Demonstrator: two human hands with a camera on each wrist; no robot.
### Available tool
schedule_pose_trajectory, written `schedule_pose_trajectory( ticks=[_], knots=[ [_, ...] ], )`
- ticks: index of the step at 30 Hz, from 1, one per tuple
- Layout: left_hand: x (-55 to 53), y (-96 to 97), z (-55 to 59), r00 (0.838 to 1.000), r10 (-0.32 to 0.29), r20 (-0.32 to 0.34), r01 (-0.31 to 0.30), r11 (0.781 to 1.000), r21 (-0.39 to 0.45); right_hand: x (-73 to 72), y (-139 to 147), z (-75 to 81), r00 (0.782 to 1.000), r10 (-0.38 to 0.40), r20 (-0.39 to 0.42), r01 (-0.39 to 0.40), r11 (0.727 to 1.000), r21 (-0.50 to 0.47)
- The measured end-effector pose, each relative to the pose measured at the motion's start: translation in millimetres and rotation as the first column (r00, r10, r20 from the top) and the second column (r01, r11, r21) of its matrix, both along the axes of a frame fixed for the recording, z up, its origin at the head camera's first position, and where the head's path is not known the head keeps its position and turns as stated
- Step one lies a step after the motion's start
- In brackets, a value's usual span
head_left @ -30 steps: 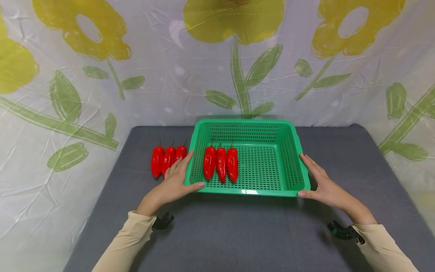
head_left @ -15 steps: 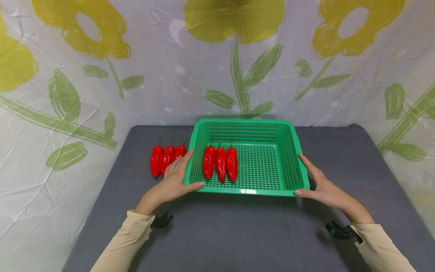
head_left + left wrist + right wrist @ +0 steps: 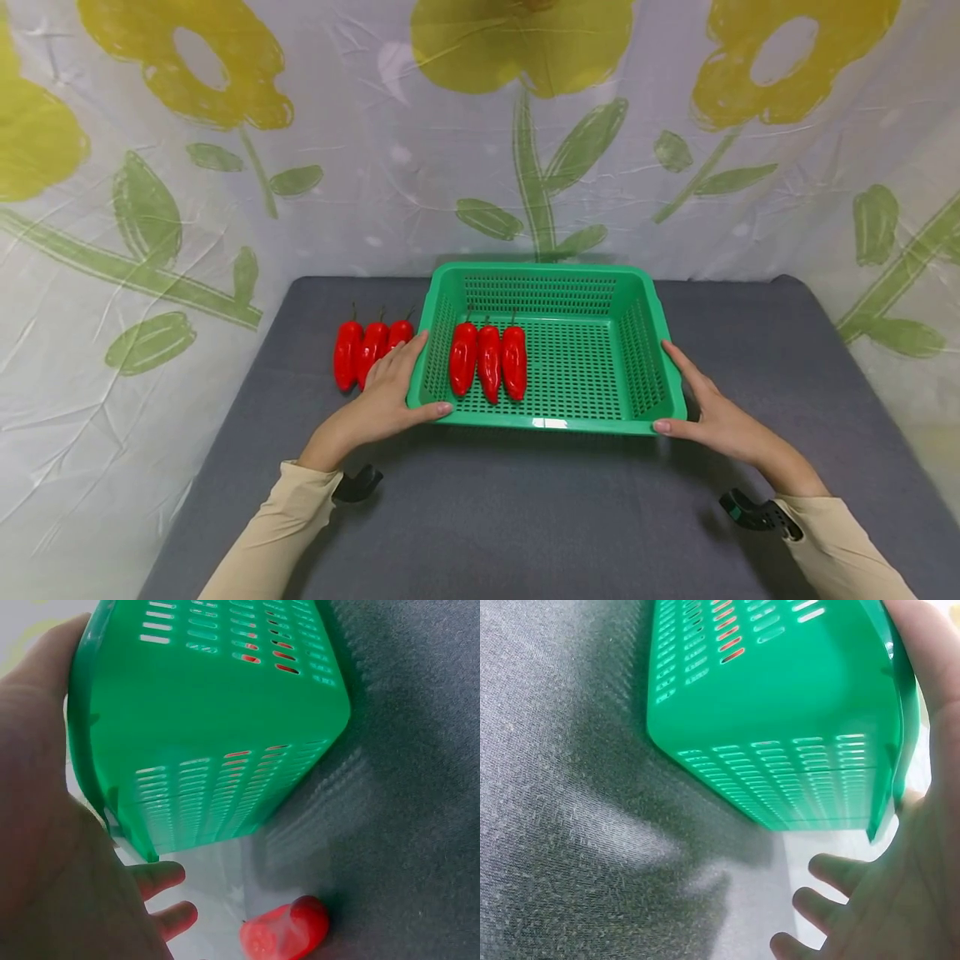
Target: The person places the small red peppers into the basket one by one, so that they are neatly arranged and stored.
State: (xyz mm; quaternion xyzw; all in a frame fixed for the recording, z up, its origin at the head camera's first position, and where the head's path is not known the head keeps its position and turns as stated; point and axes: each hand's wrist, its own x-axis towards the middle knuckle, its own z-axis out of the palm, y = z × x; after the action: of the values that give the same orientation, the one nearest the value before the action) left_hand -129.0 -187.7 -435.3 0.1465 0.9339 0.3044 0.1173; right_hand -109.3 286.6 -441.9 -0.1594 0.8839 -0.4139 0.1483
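A green plastic basket [image 3: 570,367] with slotted walls stands on the grey table. Inside it, along its left end, lie three red peppers [image 3: 489,364] side by side. My left hand [image 3: 380,400] touches the basket's front left corner, thumb on the front rim and the other fingers stretched along the left side. At the front right corner, my right hand [image 3: 723,417] rests against the rim in the same way. Both wrist views show several straight fingers hanging free of the wall. Three more red peppers [image 3: 347,356] lie left of the basket, partly hidden behind my left hand.
Grey cloth covers the table [image 3: 525,517]. A white sheet [image 3: 375,167] printed with yellow flowers hangs close behind the basket and down both sides. Each wrist wears a dark strap [image 3: 753,512] over a beige sleeve [image 3: 277,525].
My right thumb has slid slightly left along the front rim since a second ago. Basket, peppers and left hand stay put; the whole view shifts only slightly.
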Motion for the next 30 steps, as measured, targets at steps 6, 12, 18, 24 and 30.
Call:
schedule_pose_trajectory(
  ticks=[6,12,18,24,30],
  knots=[
    [-3.9,-9.0,3.0,0.999,-0.020,-0.028,0.021,0.999,0.024,0.3,-1,0.7,1.000,0.006,0.011,-0.006,1.000,-0.020],
    [-14.7,-31.9,14.1,0.998,0.035,-0.051,-0.029,0.994,0.103,-0.1,-2,2.3,1.000,0.010,0.019,-0.009,1.000,-0.017],
    [-33.7,-64.2,15.5,0.981,0.126,-0.151,-0.107,0.986,0.125,0.0,-1,2.5,1.000,0.008,0.025,-0.008,1.000,-0.011],
    [-48.3,-92.7,8.6,0.966,0.168,-0.197,-0.135,0.976,0.170,1.1,-1,4.0,0.999,0.011,0.035,-0.010,1.000,-0.023],
    [-62.5,-114.9,-3.9,0.969,0.172,-0.176,-0.144,0.977,0.160,1.2,-1,3.9,0.999,0.011,0.044,-0.009,0.999,-0.034]
  ],
)
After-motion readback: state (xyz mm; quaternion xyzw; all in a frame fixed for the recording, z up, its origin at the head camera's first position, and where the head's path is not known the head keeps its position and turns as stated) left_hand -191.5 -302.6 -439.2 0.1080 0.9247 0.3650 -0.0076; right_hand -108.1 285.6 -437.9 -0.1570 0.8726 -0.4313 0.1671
